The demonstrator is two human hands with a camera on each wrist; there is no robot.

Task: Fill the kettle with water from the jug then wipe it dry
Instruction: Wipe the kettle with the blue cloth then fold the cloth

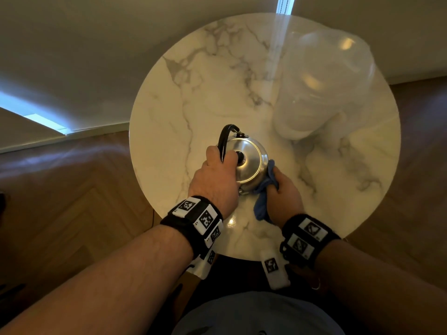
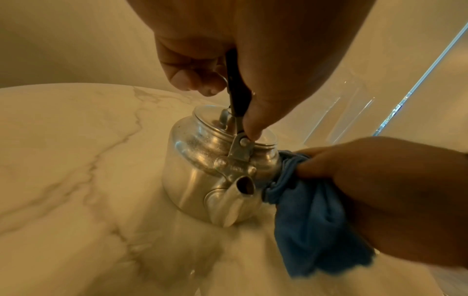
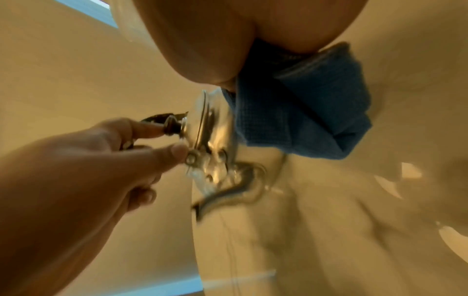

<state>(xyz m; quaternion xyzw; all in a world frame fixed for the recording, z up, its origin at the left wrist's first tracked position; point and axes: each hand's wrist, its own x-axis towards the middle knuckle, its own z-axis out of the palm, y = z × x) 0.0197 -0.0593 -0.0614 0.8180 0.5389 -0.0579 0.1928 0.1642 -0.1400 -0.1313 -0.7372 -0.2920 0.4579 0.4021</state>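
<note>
Nearest the person, close to the near edge of the round marble tabletop (image 1: pixel 210 76), the right hand (image 1: pixel 284 189) was closed around a bunched blue cloth (image 1: pixel 262 206). It pressed the upper part of the cloth against the right side of the kettle (image 1: pixel 251 163), while the loose lower end of the cloth hung down toward the tabletop by the wrist. In the left wrist view the cloth (image 2: pixel 311 220) met the kettle's wall just beside the spout (image 2: pixel 235 198), which pointed toward the near edge, and the right hand's fingers (image 2: pixel 319 168) were curled into the cloth's folds.

The kettle itself stood upright on the tabletop, a little inward from the near edge and roughly midway between the left and right edges. Its lid was on, with a black knob (image 1: pixel 240 155) at the centre. The left hand (image 1: pixel 217 175) gripped the kettle's black handle (image 1: pixel 223 139), fingers wrapped round it and the thumb (image 2: pixel 253 120) running down to the metal bracket where the handle joins the body. In the right wrist view the left hand (image 3: pixel 83 160) showed a fingertip close to the knob; that view was blurred, so contact there cannot be told.

Farther back, toward the far right edge of the tabletop, stood the clear jug (image 1: pixel 324 85), well apart from the kettle. Its outline was blurred, so its contents cannot be told.
</note>
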